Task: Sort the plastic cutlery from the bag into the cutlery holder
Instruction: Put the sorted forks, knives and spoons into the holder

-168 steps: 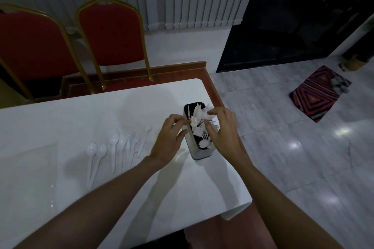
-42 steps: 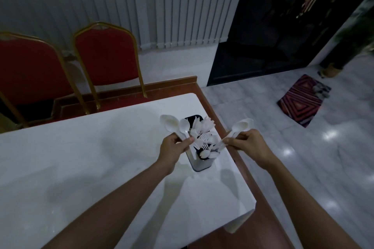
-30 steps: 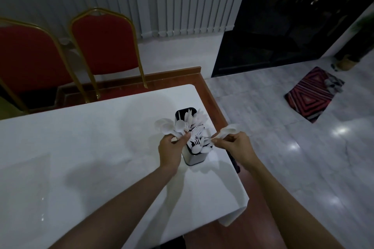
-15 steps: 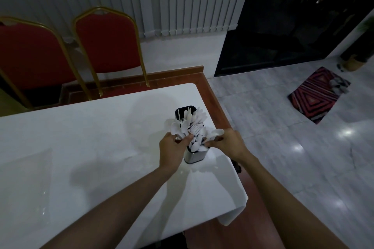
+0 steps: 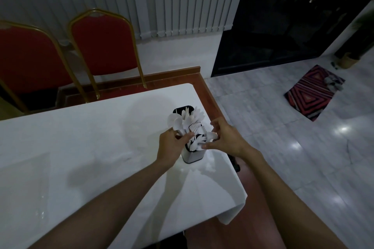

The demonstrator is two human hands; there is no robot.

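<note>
The right hand (image 5: 224,139) has let its spoons drop and now hovers with fingers spread, released. A flat clear plastic bag (image 5: 22,188) lies on the white tablecloth (image 5: 91,137). The left hand (image 5: 171,145) pinches white plastic spoons (image 5: 177,123) standing in the rectangular brushed-metal cutlery holder (image 5: 192,156). Glossy grey floor tiles (image 5: 283,157) lie to the right.

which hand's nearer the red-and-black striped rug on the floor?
Right. The right hand sits on the rug side of the black-and-steel cutlery holder; the left hand grips white plastic spoons on its opposite side, farther away.
</note>
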